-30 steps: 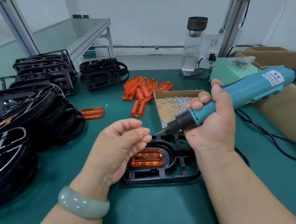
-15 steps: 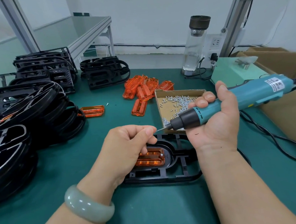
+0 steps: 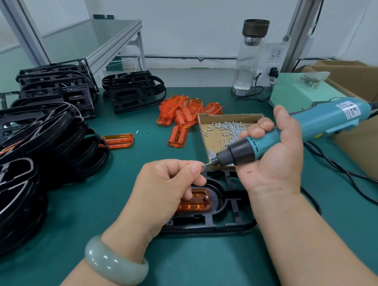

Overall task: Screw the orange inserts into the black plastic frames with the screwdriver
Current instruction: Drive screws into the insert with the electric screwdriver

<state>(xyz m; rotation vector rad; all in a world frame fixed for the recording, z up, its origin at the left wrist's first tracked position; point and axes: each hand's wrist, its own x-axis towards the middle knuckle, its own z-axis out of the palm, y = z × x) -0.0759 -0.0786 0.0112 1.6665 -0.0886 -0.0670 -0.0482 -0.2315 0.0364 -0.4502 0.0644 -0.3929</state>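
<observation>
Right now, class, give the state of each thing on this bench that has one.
Orange plastic insert: seated in black plastic frame.
Teal electric screwdriver: gripped in right hand, raised above that frame.
Left hand: pinches its bit.
Cardboard tray: open, holding screws.
Clear glass bottle: upright, capped.

Open mat [image 3: 191,273] in front, frame stacks [image 3: 39,141] left, screw box [image 3: 228,116] behind

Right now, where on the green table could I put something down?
Bare mat lies at the front edge between the two forearms, and between the lone orange insert and the left hand. The left side is crowded with black frames; the screw box and orange pile fill the middle back.
</observation>
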